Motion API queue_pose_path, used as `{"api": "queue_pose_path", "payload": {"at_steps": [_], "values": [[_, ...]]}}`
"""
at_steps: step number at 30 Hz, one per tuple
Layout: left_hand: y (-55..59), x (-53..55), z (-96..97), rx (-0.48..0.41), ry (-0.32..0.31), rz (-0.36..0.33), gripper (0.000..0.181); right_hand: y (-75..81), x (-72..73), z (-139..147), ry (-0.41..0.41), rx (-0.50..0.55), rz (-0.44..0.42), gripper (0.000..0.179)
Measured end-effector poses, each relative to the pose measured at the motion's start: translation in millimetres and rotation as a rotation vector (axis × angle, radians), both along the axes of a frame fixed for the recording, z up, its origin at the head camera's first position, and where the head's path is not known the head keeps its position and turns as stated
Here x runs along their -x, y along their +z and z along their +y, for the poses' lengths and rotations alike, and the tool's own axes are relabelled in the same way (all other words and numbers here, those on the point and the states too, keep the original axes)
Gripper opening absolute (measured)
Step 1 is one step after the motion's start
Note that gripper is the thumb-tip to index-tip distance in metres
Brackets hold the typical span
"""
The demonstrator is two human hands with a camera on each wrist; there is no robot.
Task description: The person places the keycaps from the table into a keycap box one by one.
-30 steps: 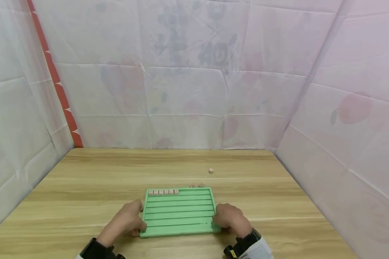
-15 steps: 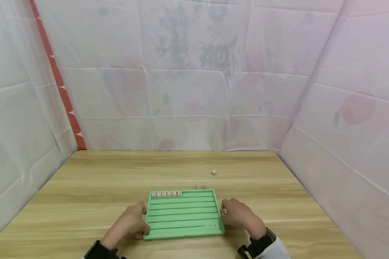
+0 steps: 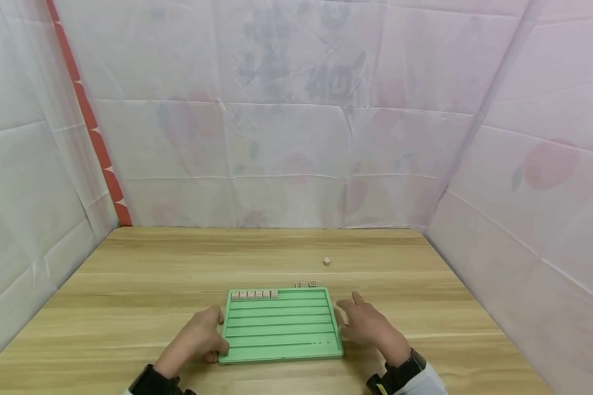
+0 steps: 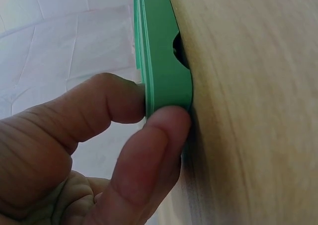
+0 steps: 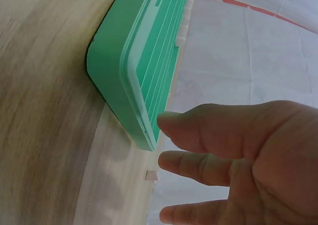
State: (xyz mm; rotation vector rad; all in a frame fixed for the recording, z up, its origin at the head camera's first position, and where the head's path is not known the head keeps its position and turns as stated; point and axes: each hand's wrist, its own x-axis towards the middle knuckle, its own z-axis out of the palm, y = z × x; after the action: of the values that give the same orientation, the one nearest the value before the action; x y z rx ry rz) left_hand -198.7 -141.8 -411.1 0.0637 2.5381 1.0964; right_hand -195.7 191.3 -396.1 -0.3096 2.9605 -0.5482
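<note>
A light green ridged tray (image 3: 281,331) lies flat on the table, a row of several small wooden cubes (image 3: 255,294) standing in its far left slot. My left hand (image 3: 201,336) grips its near left corner; the left wrist view has the thumb on the rim and fingertips against the green side wall (image 4: 166,51). Beside the right edge, my right hand (image 3: 370,328) is held with loose, spread fingers and nothing in it. In the right wrist view its thumb (image 5: 198,125) overlaps the tray's corner.
Two small cubes (image 3: 305,284) lie right behind the tray's far edge. A single cube (image 3: 326,261) sits farther back on the wooden table (image 3: 178,258). White cloth walls (image 3: 286,197) close in the back and both sides.
My right hand has let go of the tray's right edge, drawn away to the right and spread its fingers. The left hand keeps its grip.
</note>
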Motion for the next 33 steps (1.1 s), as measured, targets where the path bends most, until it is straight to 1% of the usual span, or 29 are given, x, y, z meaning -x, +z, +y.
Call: {"api": "queue_pose_path", "payload": {"at_steps": [4, 7, 11, 15, 23, 29, 33], "values": [[-1.4, -0.1, 0.2, -0.009, -0.008, 0.007, 0.045, -1.6, 2.6, -1.4, -0.004, -0.014, 0.044, 0.043], [-2.9, -0.4, 1.1, -0.01, -0.012, 0.011, 0.045, -3.7, 8.9, -1.9, 0.006, -0.06, 0.121, 0.039], [-2.8, 0.0, 1.1, -0.003, -0.005, 0.007, 0.046, -6.0, 21.8, -2.9, 0.029, -0.114, 0.253, 0.036], [-2.3, 0.7, 0.0, 0.003, 0.004, 0.003, 0.048, -8.3, 36.6, -4.0, 0.037, -0.128, 0.328, 0.038], [-1.4, 1.8, -0.3, 0.006, 0.013, -0.015, 0.048, -12.9, 63.6, -5.2, 0.039, -0.197, 0.33, 0.039], [-3.2, 0.4, 0.9, 0.003, 0.022, -0.005, 0.049, -16.4, 83.4, -4.5, 0.036, -0.181, 0.314, 0.042], [-3.2, 0.7, 2.2, 0.01, 0.034, 0.002, 0.048, -18.0, 95.8, -4.0, 0.026, -0.171, 0.291, 0.04]]}}
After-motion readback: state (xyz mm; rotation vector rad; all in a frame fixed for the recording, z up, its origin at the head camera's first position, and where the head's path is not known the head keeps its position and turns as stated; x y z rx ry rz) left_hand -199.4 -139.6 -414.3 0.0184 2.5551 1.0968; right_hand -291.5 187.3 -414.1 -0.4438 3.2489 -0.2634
